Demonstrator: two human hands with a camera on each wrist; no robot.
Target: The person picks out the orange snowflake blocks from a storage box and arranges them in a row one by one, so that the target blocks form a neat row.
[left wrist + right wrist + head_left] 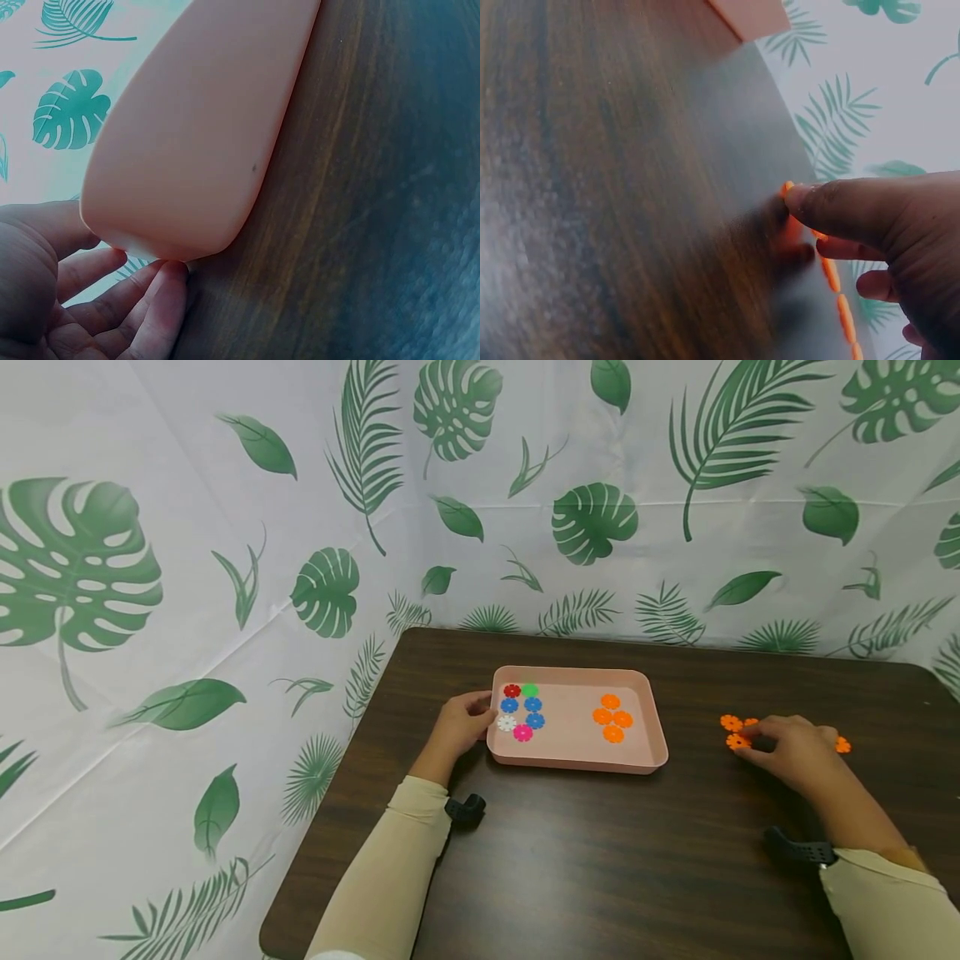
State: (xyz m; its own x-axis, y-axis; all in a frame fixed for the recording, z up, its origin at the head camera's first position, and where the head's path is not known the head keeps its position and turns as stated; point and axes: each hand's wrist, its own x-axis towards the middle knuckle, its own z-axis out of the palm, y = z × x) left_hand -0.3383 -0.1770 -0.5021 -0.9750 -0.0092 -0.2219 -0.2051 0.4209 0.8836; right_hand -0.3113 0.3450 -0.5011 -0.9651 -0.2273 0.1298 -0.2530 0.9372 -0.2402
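Note:
A pink tray (573, 752) lies on the table, holding small notched, flower-shaped plastic discs. Its left part has red, green, white, pink and several blue discs (532, 703); several orange discs (613, 734) form a cluster at its right. My left hand (461, 725) grips the tray's left end, thumb by the rim and fingertips against the outer wall (165, 244). To the right of the tray, my right hand (798, 756) pinches an orange disc (788, 188) at thumb and fingertip. Other loose orange discs (731, 722) lie around and partly under that hand.
The dark wooden table (600, 860) reaches back to a white leaf-print cloth (510, 560). One orange disc (843, 745) sits just right of my right hand. Dark bands (802, 850) circle both wrists over light sleeves.

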